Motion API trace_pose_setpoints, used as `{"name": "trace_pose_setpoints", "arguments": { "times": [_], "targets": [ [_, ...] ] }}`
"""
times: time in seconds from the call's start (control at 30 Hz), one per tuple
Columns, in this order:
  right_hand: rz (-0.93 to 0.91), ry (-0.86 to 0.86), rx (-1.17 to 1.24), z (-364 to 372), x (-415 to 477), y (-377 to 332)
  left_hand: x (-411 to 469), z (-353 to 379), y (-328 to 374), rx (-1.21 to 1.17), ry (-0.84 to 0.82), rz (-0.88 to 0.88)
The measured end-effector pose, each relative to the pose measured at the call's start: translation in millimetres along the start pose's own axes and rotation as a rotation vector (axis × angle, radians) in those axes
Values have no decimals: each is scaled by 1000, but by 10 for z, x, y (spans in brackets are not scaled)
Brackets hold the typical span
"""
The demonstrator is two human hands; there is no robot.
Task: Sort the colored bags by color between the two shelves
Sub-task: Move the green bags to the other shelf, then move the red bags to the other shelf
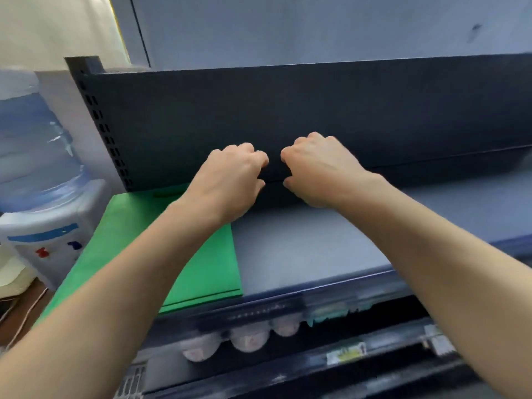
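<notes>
Seemingly only the head view is on offer, and it shows both hands reaching to the back of the upper shelf (316,249). The left hand (230,180) and right hand (319,171) have their fingers curled close together over a dark strip (273,197) at the foot of the back panel (288,110). Whether that is a bag being pinched or only shadow, I cannot tell. The green bags (201,269) lie stacked flat at the shelf's left end, under the left wrist. If the forearm drags across the stack while drawing back, the top bag could slide off the front edge.
</notes>
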State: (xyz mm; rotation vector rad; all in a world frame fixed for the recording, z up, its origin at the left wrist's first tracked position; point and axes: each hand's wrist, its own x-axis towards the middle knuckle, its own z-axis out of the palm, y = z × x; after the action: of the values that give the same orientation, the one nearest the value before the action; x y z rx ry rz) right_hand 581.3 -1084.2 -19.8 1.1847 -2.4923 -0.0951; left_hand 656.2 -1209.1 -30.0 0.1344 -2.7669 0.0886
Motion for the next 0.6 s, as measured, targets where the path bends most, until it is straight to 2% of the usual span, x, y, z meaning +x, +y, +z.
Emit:
{"name": "trace_pose_setpoints", "arguments": {
  "times": [0.27, 0.47, 0.6],
  "targets": [
    [316, 71, -252, -384, -1156, 1628, 667, -204, 1710, 47, 243, 321],
    [512, 52, -310, -520, -2234, 2791, 1150, -173, 3317, 0, 330, 521],
    [723, 7, -393, -609, -3045, 3523, 1390, -124, 4445, -83, 371, 691]
  ]
}}
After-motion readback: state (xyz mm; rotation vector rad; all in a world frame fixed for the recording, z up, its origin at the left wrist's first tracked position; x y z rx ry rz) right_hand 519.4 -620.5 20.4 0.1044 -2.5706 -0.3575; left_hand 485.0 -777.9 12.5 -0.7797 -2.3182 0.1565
